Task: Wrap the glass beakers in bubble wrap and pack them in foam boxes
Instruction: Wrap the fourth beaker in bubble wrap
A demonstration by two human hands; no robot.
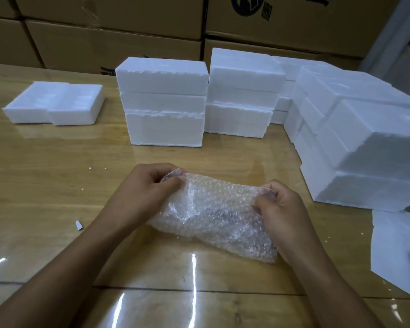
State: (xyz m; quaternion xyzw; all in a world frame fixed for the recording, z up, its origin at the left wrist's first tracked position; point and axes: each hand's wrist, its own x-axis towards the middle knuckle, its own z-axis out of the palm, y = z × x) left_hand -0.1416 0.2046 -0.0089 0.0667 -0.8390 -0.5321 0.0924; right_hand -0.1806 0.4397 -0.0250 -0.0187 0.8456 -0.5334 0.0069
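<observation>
A bundle of clear bubble wrap (213,214) lies on the wooden table (57,185), rolled into a long shape; whatever is inside is hidden by the wrap. My left hand (149,188) pinches the wrap's far left end with curled fingers. At the other end my right hand (282,214) grips the wrap the same way. White foam boxes stand behind: one stack (163,102) straight ahead, a second stack (242,93) beside it, and a large group (365,143) at the right.
Two low foam pieces (55,104) sit at the far left. A white sheet (398,252) lies at the right edge of the table. Brown cardboard cartons (118,41) form a wall behind the table. Small foam crumbs and a scrap (79,225) dot the tabletop.
</observation>
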